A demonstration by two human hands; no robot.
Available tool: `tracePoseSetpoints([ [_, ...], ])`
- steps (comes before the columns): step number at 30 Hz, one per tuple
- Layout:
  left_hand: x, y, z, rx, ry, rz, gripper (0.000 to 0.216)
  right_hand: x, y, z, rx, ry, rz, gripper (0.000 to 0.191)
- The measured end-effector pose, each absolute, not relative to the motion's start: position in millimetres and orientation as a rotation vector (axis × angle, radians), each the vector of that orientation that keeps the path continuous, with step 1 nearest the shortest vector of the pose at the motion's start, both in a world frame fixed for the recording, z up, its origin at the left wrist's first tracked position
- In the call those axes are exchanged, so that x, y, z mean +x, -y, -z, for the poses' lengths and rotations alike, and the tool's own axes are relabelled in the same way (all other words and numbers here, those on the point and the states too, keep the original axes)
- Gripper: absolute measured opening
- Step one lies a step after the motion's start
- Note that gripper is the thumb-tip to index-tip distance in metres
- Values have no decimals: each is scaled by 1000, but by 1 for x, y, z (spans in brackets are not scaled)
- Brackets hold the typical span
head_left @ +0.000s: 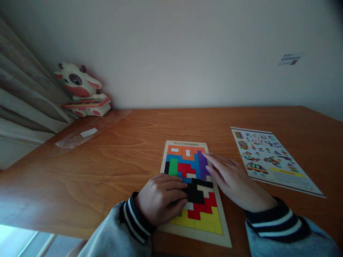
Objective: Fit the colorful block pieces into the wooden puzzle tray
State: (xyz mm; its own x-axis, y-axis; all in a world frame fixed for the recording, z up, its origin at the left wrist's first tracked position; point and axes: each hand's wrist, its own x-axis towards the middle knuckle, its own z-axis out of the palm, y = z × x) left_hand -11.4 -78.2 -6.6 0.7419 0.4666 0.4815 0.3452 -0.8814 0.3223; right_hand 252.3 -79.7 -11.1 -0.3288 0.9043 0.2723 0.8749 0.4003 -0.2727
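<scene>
A wooden block puzzle board (pixel 226 233) lies on the table, filled with coloured pieces and tilted slightly away to the left. My left hand (pixel 162 198) rests flat over its left side, fingers stretched across toward a black piece (pixel 195 194) and hiding the pieces underneath. From the right, my right hand (pixel 232 178) reaches in with fingers extended, the fingertips at a purple piece (pixel 203 164) near the upper right. Orange pieces (pixel 187 151) with pale rectangles among them line the top. Yellow pieces (pixel 205 223) fill the bottom, below red pieces (pixel 198 210).
A printed sheet of coloured patterns (pixel 270 157) lies right of the board on the wooden table (pixel 128 150). Clear plastic wrapping (pixel 77 137) lies at the left. A toy cow with a keyboard (pixel 84 91) stands in the back corner, beside a curtain (pixel 24 92) and the wall (pixel 187 53).
</scene>
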Motion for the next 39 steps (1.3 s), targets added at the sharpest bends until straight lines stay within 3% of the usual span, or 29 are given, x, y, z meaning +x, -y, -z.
tracePoseSetpoints([
  [7, -12, 78, 5, 2739, -643, -813, 13, 253, 84, 9, -1476, 2273, -135, 41],
  [15, -11, 78, 3, 2751, -643, -827, 13, 254, 96, -9, -1379, 2357, -336, 14],
  [39, -11, 78, 4, 2781, -639, -819, 14, 274, 93, -2, -1509, 2284, -385, 12],
])
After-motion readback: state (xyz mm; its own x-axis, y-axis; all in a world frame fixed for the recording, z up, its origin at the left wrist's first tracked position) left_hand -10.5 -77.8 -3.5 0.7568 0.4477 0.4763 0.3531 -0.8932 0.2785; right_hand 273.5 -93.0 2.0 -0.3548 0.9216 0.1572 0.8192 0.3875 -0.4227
